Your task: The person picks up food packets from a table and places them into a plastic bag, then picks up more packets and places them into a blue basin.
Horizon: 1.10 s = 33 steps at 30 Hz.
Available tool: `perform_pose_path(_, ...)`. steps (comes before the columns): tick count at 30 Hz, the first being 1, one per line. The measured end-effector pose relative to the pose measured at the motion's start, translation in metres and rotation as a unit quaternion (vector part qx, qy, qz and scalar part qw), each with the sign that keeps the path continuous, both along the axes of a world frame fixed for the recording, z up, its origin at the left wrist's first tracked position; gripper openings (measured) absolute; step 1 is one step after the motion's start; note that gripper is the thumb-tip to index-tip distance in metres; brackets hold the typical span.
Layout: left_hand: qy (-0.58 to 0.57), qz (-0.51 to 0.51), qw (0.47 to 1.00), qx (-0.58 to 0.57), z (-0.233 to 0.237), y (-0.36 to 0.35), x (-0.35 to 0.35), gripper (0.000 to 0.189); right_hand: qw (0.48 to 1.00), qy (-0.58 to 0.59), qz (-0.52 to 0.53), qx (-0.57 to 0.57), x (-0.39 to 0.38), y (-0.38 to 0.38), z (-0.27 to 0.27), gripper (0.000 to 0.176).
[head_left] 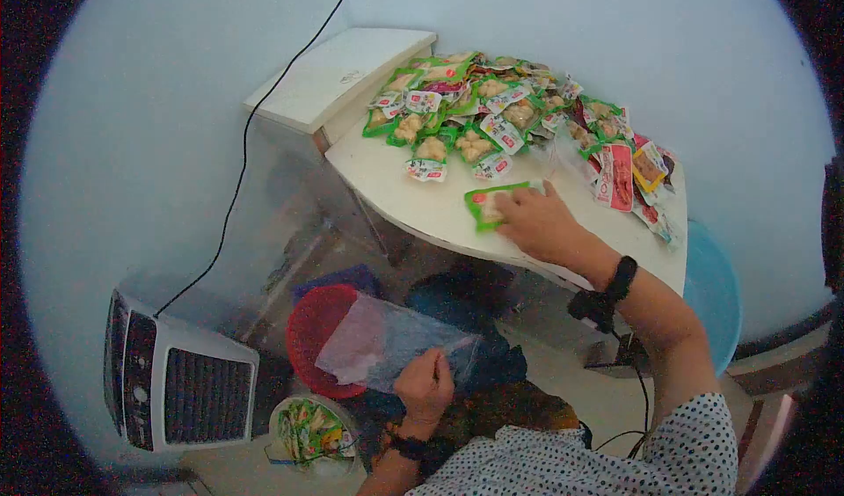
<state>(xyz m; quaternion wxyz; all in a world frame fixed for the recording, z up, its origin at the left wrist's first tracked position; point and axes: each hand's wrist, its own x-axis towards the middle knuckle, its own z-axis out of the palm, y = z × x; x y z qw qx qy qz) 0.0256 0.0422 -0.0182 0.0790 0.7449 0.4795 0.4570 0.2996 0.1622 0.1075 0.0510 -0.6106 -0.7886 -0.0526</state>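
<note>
Touching a green packet (477, 214) at two o'clock on the table (400, 186), the right hand (547, 228) has bent fingers, but I can't tell if they grip. It looks light, squishy, maybe slippery, best pinched by its flat edge. At six o'clock, the left hand (425, 385) pinches a thin, floppy bag (356, 342) tight.

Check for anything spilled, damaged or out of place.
No clear spill or damage. Only untidy: green-edged plastic food packets lie in a loose, overlapping heap on the white curved-edge table, and a thin black cord hangs loose beside it.
</note>
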Motion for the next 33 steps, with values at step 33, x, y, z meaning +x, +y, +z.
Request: perform_pose_path(33,0.009,0.001,1.000,-0.016,-0.024,-0.001,0.001,0.010,0.988,0.031,-0.148,0.031,0.071,-0.074,-0.024,0.032)
